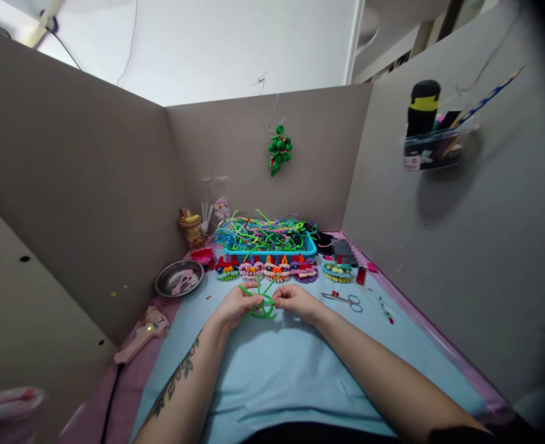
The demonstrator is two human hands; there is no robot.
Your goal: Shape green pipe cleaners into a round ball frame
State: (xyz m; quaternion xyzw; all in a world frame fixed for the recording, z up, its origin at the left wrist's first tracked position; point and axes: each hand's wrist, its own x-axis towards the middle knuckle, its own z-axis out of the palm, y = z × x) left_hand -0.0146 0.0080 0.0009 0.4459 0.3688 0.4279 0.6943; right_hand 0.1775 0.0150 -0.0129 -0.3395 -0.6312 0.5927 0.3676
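Note:
Between my two hands is a green pipe cleaner piece (266,310), bent into a loop with several loose ends sticking out. My left hand (241,303) pinches it at its left side between thumb and fingers. On the other side, my right hand (296,301) has thumb and forefinger closed on the piece's right edge. Just behind the hands stands a row of colourful fuzzy animal-face figures (276,269). Past them is a blue basket (272,253) heaped with tangled pipe cleaners (265,231) in many colours.
Scissors (344,300) lie right of my hands, near a small red piece (361,275). To the left are a metal bowl (165,280) and a pink glue gun (142,339). Grey panels (263,117) enclose the table; a clear bin (434,151) hangs on the right one.

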